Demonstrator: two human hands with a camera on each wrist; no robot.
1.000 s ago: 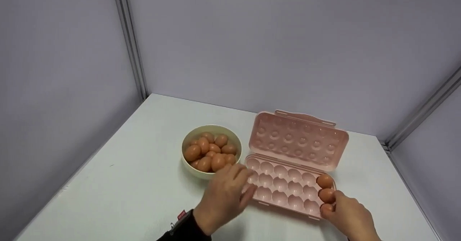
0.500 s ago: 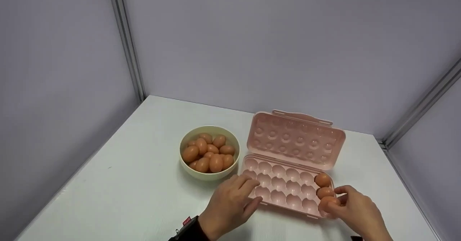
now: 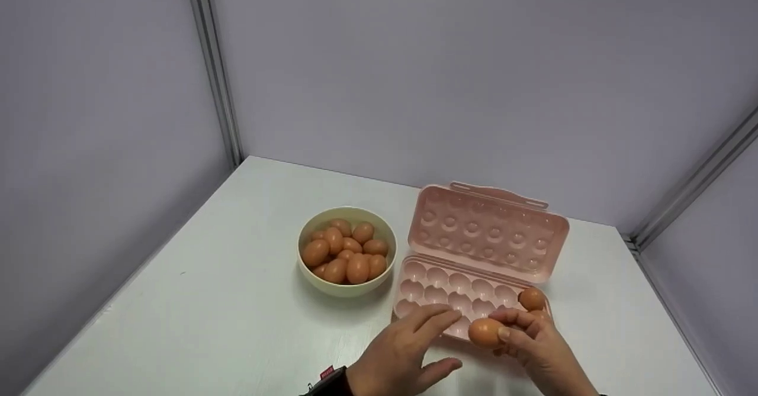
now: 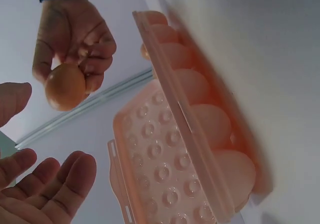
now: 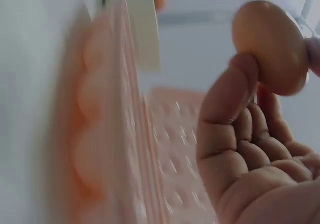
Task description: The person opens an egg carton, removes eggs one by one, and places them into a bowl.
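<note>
We note one brown egg (image 3: 485,332) pinched in the fingertips of the right hand (image 3: 536,348), lifted clear above the near edge of the pink egg tray (image 3: 414,308). In the left wrist view the same egg (image 4: 65,86) hangs from the curled fingers of that hand (image 4: 75,38), apart from the tray (image 4: 200,119). The right wrist view shows the egg (image 5: 272,46) gripped between thumb and fingertips, palm (image 5: 255,169) turned up toward the camera; that picture is blurred.

Our left hand (image 3: 408,354) hovers just beside the egg, fingers straight and relaxed, holding nothing, its fingertips over the tray's near cups. From its own wrist camera the fingers (image 4: 55,184) lie spread and loose.

In the tray, one egg (image 3: 532,299) sits in the far right cup; another just behind the right hand is mostly hidden. The hinged lid (image 3: 488,230) stands open at the tray's far side, tilted back.

Left of the tray, just apart from it, a cream bowl (image 3: 308,271) holds a heap of brown eggs (image 3: 346,251). All rests on a white table (image 3: 207,301) with grey partition walls (image 3: 414,76) behind.
</note>
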